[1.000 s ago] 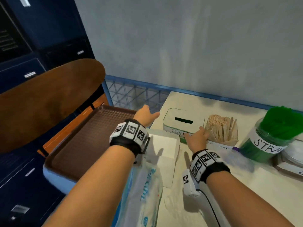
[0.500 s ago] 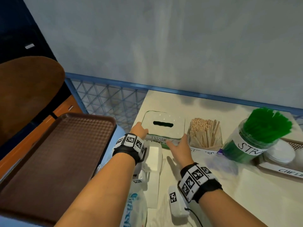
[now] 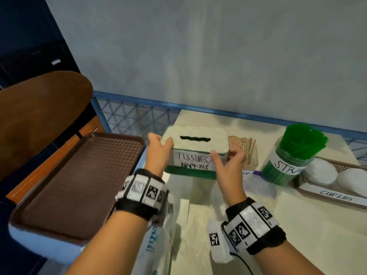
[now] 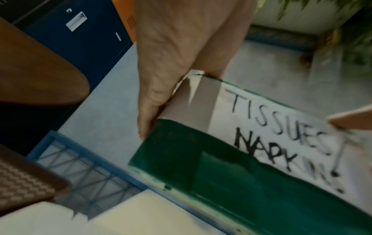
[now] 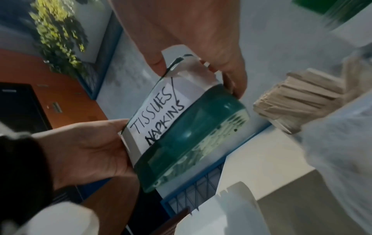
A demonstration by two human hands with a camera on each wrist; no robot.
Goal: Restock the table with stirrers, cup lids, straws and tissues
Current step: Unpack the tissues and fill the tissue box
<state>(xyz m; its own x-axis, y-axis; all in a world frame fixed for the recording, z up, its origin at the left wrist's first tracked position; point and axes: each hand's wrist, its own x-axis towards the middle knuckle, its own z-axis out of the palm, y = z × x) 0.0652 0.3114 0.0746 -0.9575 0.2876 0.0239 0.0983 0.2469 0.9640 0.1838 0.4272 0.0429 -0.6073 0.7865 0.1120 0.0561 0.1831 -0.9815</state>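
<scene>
The tissue box (image 3: 193,162), white-topped with a green base and a label reading TISSUES NAPKINS, is held tilted above the table between both hands. My left hand (image 3: 158,152) grips its left end, thumb over the top edge; the left wrist view shows the fingers (image 4: 153,101) against the side of the box (image 4: 231,167). My right hand (image 3: 228,162) pinches the right front corner, its thumb and fingers around the box (image 5: 161,120). A white tissue stack (image 3: 184,213) lies on the table below the box. Its slot shows dark.
Wooden stirrers (image 3: 245,147) stand right of the box, then a jar of green straws (image 3: 294,153) and a tray labelled CUP LIDS (image 3: 335,197). A brown tray (image 3: 79,179) sits at my left. A plastic tissue pack (image 3: 156,247) lies near the table's front edge.
Both hands have closed on the tissue box and raised it off the table, tilting its labelled front toward me. The head view has swung right and closer.
</scene>
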